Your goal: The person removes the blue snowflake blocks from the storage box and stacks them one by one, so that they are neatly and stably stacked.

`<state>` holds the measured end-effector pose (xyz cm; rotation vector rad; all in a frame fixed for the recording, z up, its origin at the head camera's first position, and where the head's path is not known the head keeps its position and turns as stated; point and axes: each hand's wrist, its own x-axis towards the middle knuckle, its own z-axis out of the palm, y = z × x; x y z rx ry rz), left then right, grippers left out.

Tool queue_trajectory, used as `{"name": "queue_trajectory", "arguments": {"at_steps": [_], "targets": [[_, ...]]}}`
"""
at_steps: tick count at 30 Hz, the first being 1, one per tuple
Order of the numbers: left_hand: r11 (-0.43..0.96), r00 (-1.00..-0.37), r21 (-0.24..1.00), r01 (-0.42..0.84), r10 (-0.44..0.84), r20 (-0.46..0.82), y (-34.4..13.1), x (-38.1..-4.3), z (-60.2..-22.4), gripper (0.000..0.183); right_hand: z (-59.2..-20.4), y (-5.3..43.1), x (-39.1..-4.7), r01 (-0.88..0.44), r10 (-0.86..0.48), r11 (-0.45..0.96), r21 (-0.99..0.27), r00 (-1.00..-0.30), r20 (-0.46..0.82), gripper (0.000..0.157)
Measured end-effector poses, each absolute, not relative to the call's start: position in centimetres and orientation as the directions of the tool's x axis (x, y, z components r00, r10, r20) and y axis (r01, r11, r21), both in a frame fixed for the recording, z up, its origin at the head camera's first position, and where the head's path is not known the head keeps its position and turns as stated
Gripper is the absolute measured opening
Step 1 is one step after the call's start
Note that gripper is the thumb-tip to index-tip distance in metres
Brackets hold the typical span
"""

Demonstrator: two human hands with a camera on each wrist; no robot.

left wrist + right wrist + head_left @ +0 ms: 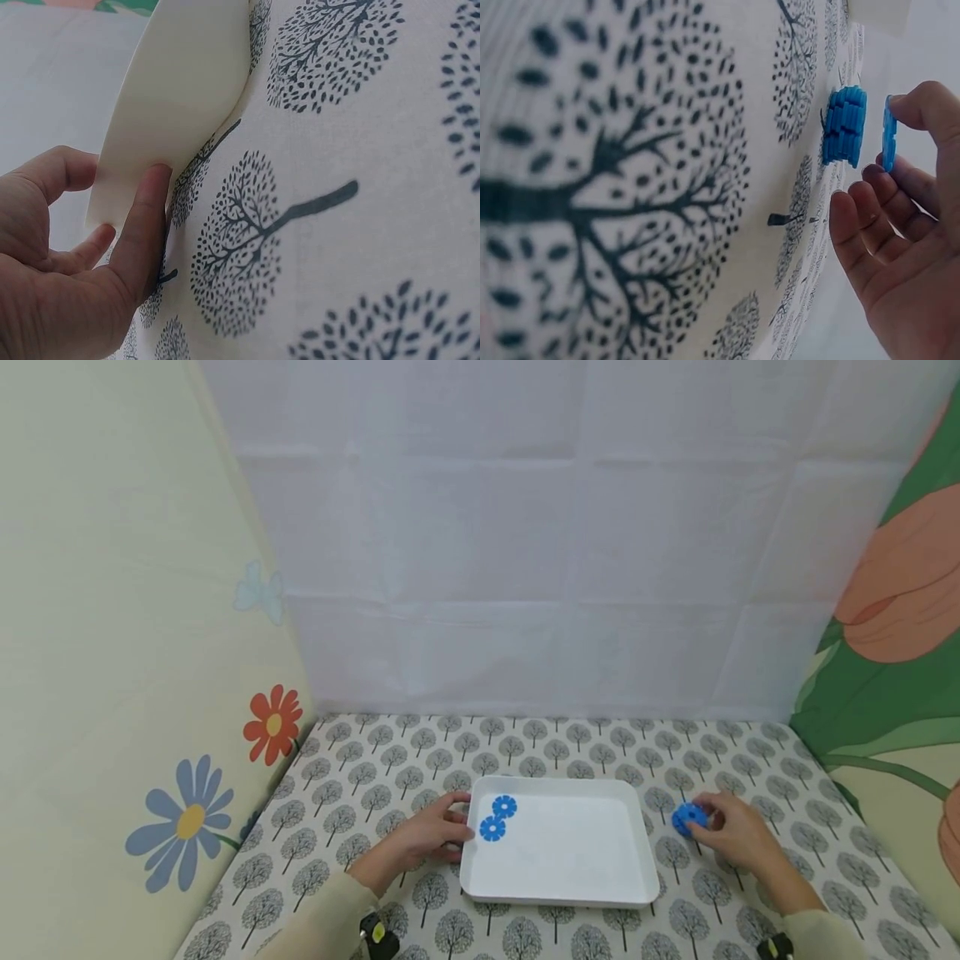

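Note:
A shallow white tray [558,852] lies on the table, two blue notched plastic discs [492,828] side by side toward its left end. At the tray's left edge, my left hand [429,835] holds the rim; the left wrist view has one finger [150,217] flat along the outer wall. To the right of the tray, my right hand [731,831] pinches a thin blue notched disc [889,135] by its edge between thumb and finger. Just beneath that disc, a gap apart from it, stands a stack of similar blue discs [845,126]. The other right fingers are loosely bent.
A cloth with a grey tree print [420,889] covers the table. White sheeting [525,568] hangs behind it. Walls with painted flowers [191,821] stand at left and right.

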<state>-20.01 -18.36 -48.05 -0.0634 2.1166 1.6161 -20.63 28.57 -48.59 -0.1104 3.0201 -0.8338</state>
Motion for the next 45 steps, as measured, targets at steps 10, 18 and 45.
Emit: {"name": "queue_trajectory", "arguments": {"at_steps": [10, 18, 45], "targets": [[0.302, -0.886, 0.899, -0.318, 0.242, -0.395, -18.4, -20.0, -48.1, 0.076, -49.4, 28.7, -20.8, -0.050, -0.065, 0.854, -0.518, -0.998, -0.009, 0.043], [0.292, -0.886, 0.901, -0.320, 0.246, -0.394, -18.4, -20.0, -48.1, 0.076, -49.8, 28.9, -21.0, -0.081, -0.087, 0.859, -0.505, -0.996, 0.011, 0.042], [0.309, -0.890, 0.901, -0.306, 0.242, -0.385, -18.3, -20.0, -47.9, 0.075, -45.1, 23.0, -20.7, -0.267, -0.164, 0.765, -0.587, -0.961, 0.223, 0.038]]}}
